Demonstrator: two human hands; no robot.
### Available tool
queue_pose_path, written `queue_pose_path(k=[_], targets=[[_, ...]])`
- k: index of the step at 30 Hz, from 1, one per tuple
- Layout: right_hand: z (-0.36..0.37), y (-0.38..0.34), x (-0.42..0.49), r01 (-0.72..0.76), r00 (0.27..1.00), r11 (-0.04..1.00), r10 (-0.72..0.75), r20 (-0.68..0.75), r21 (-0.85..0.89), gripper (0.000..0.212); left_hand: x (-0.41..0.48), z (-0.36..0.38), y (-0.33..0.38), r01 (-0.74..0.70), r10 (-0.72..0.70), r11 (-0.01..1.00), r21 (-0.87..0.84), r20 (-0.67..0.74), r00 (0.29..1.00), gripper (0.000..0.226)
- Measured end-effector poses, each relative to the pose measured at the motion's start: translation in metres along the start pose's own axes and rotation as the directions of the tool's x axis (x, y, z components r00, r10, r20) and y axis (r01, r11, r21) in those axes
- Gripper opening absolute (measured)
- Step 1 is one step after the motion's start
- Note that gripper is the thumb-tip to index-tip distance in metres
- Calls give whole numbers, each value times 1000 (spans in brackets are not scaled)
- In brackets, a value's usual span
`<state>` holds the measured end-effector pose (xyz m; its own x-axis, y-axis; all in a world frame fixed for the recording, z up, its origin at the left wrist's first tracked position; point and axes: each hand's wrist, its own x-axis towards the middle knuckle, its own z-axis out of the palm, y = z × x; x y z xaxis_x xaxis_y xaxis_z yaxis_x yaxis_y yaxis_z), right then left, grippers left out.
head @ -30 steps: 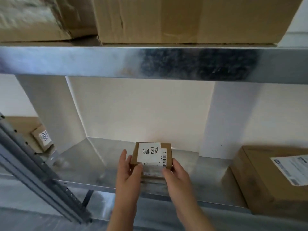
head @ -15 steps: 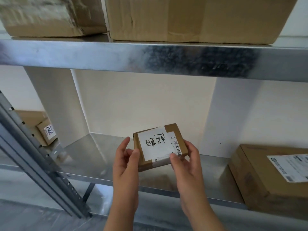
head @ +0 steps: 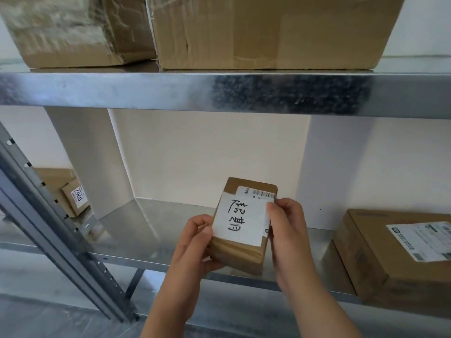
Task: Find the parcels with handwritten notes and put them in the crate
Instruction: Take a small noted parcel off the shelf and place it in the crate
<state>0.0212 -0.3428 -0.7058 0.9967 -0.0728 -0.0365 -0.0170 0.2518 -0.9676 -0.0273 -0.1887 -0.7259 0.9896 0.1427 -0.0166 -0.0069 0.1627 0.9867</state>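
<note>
A small brown cardboard parcel (head: pixel 244 250) hangs in the air in front of the metal shelf (head: pixel 146 230), held on both sides. A white note with black handwriting covers most of its top, over a printed barcode label. My left hand (head: pixel 195 242) grips its left and lower edge. My right hand (head: pixel 288 225) holds its right edge, thumb on the note's corner. The parcel is turned lengthwise, tilted toward me. No crate is in view.
A larger brown box (head: pixel 395 254) with a printed label sits at the right on the same shelf. A small box (head: pixel 75 198) marked 0967 lies at the far left behind the upright post (head: pixel 56 240). Two big cartons (head: pixel 263 30) stand on the upper shelf.
Both hands lifted the parcel off the shelf, drew it nearer and rotated it so the handwritten note now reads lengthwise. The view tilted up slightly.
</note>
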Motion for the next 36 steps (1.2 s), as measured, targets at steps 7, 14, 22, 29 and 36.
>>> queue_pose_path(k=[7, 14, 22, 29, 36], targets=[[-5, -22, 5, -69, 949, 984, 114, 293, -162, 16, 1, -1, 9, 49, -45, 996, -71, 60, 997, 42], [-6, -12, -7, -24, 946, 998, 42, 321, -59, 40, 2, 4, 13, -148, 89, 947, -285, -209, 974, 43], [5, -5, -23, 86, 987, 996, -88, 134, 23, 29, -9, 5, 8, -190, 134, 972, -140, -333, 933, 24], [8, -14, -18, 95, 988, 995, -92, 122, -22, 37, -7, 3, 19, -271, 262, 962, -17, -207, 943, 52], [32, -25, -26, -2, 983, 996, 18, 183, -89, 45, -23, -1, 41, -156, 139, 987, -26, -328, 934, 56]])
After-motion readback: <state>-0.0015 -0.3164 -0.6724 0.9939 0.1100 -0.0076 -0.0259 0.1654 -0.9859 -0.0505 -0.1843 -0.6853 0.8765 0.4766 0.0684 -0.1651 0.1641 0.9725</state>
